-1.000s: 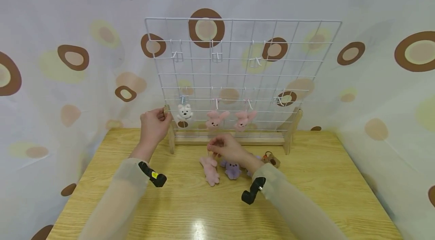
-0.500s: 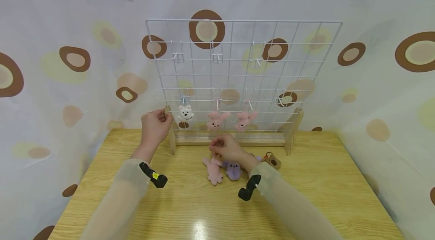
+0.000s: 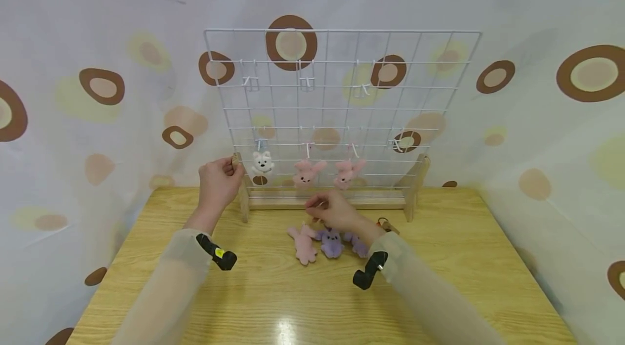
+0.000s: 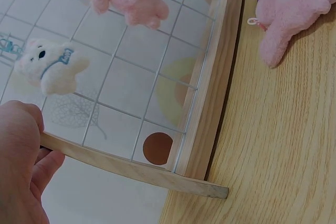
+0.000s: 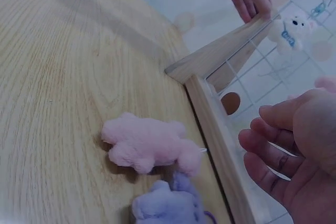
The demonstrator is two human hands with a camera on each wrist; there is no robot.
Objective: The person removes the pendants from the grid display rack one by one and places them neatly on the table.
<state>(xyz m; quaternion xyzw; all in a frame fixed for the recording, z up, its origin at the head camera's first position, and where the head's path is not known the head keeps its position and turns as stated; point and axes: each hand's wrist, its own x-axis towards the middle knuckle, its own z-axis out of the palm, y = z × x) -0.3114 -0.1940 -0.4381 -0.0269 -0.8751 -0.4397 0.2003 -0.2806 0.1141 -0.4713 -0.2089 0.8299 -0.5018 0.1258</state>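
Observation:
My left hand [image 3: 218,182] pinches the top of the wooden stand's left upright [image 4: 131,171]. My right hand [image 3: 337,212], fingers loosely bent, hovers above the table by the stand's base bar; nothing lies between thumb and fingers in the right wrist view. Below it a pink plush bunny [image 3: 305,250] with a small white loop lies on the table. Beside that are a purple plush [image 3: 332,244] and a second purple plush [image 3: 358,246], partly behind my right arm. A white plush bear [image 3: 262,163] and two pink plush bunnies [image 3: 305,173] hang from hooks on the white wire grid [image 3: 342,31].
A brown keychain item [image 3: 389,227] lies to the right, partly hidden by my right sleeve. Several white hooks [image 3: 362,90] on the grid carry nothing. A patterned curtain [image 3: 97,133] surrounds the wooden table [image 3: 254,301].
My right hand has let go of the loop of the lying pink bunny and drawn slightly right. Before that, the bunny shifted a little right. My left hand keeps its hold on the upright.

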